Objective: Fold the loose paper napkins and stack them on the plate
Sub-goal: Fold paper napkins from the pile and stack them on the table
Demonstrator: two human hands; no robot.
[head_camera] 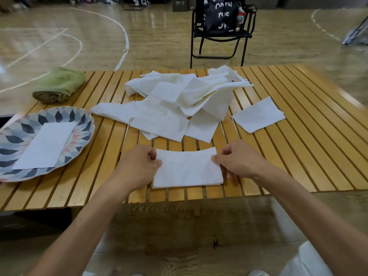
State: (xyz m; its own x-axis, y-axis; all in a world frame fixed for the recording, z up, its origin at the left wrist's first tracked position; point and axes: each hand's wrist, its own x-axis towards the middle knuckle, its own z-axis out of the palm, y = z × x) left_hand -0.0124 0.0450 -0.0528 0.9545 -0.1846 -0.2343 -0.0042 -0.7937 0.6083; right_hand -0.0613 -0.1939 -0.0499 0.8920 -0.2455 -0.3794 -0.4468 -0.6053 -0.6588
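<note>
We hold a folded white paper napkin (pixel 187 168) flat at the near edge of the slatted wooden table (pixel 298 156), one hand at each short end; our left hand (pixel 139 166) pinches its left edge between thumb and curled fingers, and our right hand (pixel 239 160) pinches the right edge the same way, thumb on top, fingers tucked under; the napkin's layered edges show at its near right corner. Beyond it, toward the middle of the table, lies the heap of loose napkins (pixel 179 102), white sheets overlapping and crumpled, some half folded, some spread; a single napkin (pixel 258 114) lies flat by itself to the right of the heap, apart from it. To the left sits the patterned plate (pixel 83 120), with a scalloped rim and blue, grey and pink petal shapes; one folded napkin (pixel 46 145) lies on it, roughly in the middle, a long rectangle angled toward us. Behind the plate, at the far left corner of the table, rests a rolled green towel (pixel 59 84). Past the table stands a black folding chair (pixel 219 34) on the wooden sports floor, with a dark printed bag (pixel 219 14) on its seat; a small plush charm (pixel 240 16) hangs at the bag's side.
</note>
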